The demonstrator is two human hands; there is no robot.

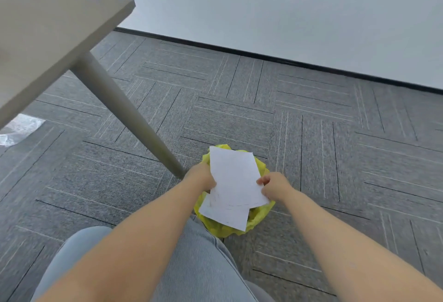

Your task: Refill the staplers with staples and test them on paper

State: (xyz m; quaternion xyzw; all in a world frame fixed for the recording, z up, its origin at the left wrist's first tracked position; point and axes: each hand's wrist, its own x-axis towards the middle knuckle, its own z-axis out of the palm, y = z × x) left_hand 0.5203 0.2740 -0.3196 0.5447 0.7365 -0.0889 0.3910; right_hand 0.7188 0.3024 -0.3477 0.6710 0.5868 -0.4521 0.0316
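White sheets of paper (233,181) are held low over a bin lined with a yellow-green bag (260,217) on the carpet. My left hand (202,177) grips the sheets' left edge, and my right hand (274,185) pinches their right edge. A second sheet juts out beneath the top one at the lower left. No stapler or staples show in the head view.
A beige table (48,45) fills the upper left, its slanted grey leg (134,119) reaching the floor just left of the bin. Clear plastic wrap (16,129) lies on the carpet under the table. A white wall with a black skirting board runs behind.
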